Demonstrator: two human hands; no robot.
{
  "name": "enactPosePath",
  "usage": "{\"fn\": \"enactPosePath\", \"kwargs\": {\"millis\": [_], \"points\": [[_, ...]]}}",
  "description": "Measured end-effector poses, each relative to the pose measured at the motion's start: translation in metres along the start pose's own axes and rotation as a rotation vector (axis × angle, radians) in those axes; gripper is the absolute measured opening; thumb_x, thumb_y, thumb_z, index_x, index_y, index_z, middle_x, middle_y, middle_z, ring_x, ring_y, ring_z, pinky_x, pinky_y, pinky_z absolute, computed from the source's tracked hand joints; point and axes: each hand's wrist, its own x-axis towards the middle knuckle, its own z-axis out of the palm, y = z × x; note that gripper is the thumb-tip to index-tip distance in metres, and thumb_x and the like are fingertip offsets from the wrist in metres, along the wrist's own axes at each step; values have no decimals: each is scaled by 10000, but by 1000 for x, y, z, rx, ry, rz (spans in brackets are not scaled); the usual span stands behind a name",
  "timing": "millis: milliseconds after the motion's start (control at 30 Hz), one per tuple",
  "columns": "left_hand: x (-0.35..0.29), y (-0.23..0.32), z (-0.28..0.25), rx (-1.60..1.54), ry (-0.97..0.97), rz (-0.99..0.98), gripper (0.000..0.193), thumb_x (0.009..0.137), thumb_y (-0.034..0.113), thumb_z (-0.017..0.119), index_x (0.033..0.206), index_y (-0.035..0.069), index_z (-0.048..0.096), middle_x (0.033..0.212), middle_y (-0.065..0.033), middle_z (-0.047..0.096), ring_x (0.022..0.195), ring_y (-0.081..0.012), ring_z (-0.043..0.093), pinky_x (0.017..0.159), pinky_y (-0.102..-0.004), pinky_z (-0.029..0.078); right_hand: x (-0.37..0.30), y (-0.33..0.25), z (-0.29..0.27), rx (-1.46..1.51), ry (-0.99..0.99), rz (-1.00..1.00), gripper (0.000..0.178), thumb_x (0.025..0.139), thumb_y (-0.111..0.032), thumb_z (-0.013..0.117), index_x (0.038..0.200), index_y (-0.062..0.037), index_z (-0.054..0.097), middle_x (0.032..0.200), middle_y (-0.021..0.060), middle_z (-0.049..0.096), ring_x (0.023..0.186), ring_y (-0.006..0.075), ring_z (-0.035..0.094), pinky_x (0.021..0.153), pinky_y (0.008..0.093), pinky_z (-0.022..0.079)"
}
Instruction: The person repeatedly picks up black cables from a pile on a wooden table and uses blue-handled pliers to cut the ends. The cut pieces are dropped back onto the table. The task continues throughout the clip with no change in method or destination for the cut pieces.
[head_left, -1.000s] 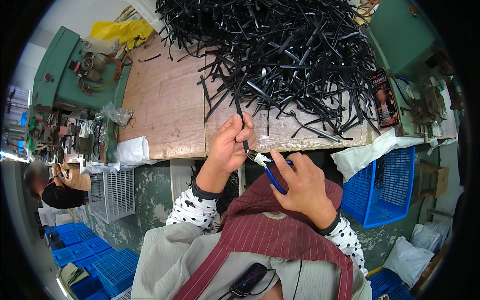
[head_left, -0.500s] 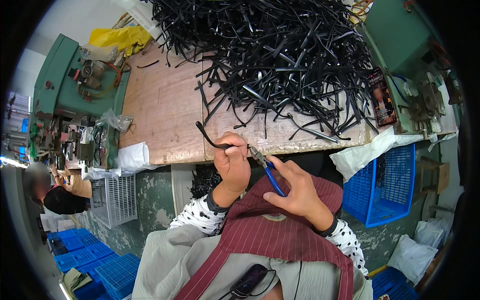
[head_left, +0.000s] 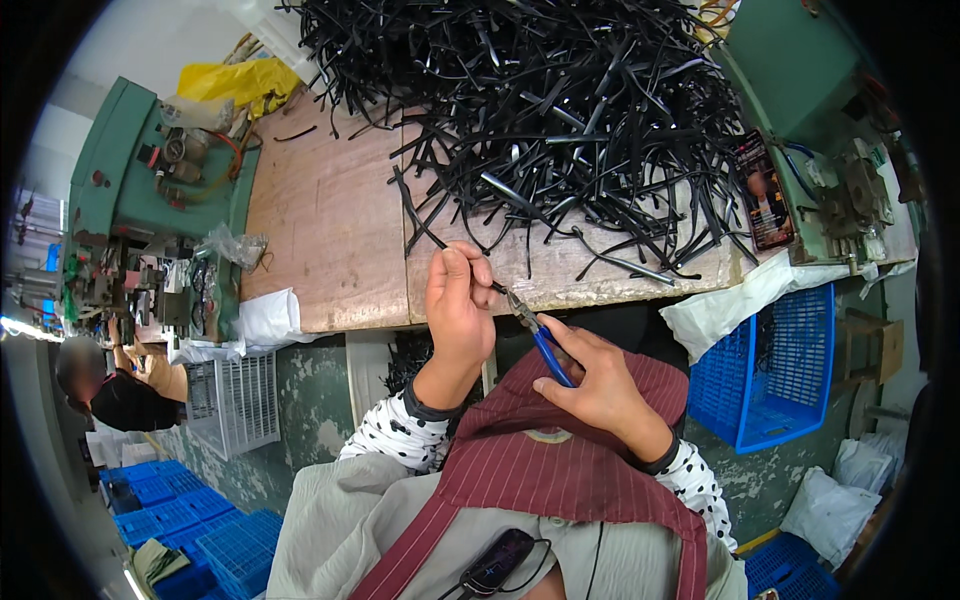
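Observation:
My left hand is closed, its thumb and fingers pinching a slim black eyeglass temple arm in front of the table edge. Most of that arm is covered by the fingers; a dark end shows at the plier tips. In my right hand is a pair of pliers with blue handles, gripped around them, the metal jaws meeting the end of the temple arm. Whether the jaws are clamped on it is too small to tell. Beyond both hands lies a large heap of black temple arms on the wooden table.
Green machines stand on the left and right of the table. A phone-like dark panel leans at the right. Below are a blue crate and a grey crate. Another person sits far left.
My left hand has turned more upright, and the curved end of the temple arm no longer sticks out to the left. The pliers have shifted slightly right and down.

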Motion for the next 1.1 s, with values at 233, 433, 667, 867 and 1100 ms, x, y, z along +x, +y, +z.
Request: {"fn": "enactPosePath", "kwargs": {"millis": [233,433,667,867,1100], "points": [[53,28,32,1415,-331,752,194,768,6,641,873,149,719,1065,-54,599,818,-201,585,686,-297,499,-7,8,2,26,87,-16,783,681,-158,822,1397,-101,512,796,56,514,630,150,498,594,279,452],[116,13,2,1722,-382,934,152,711,83,688,829,169,730,1038,-5,610,903,-224,589,676,-342,516,-10,8,-3,2,121,-55,807,677,-172,835,1407,-107,497,815,54,509,648,154,509,604,274,460],[98,39,-13,1673,-229,1009,222,687,36,725,850,186,734,1052,19,623,876,-236,597,632,-339,489,-7,19,-3,-23,185,-96,816,670,-186,841,1407,-115,497,832,57,518,648,157,515,600,282,465],[72,35,-39,1396,-117,594,231,883,99,625,1112,75,611,792,-9,599,663,-159,527,566,-297,427,-5,10,-6,-71,142,-28,821,673,-258,824,1410,-125,488,875,97,553,780,258,614,717,360,519],[27,38,-8,-99,-284,-411,316,1039,389,438,1020,92,544,758,18,495,489,-21,293,451,-162,277,-3,-3,-6,-392,263,-284,790,628,-216,821,1360,-146,533,937,99,525,775,270,560,615,371,478]]}}
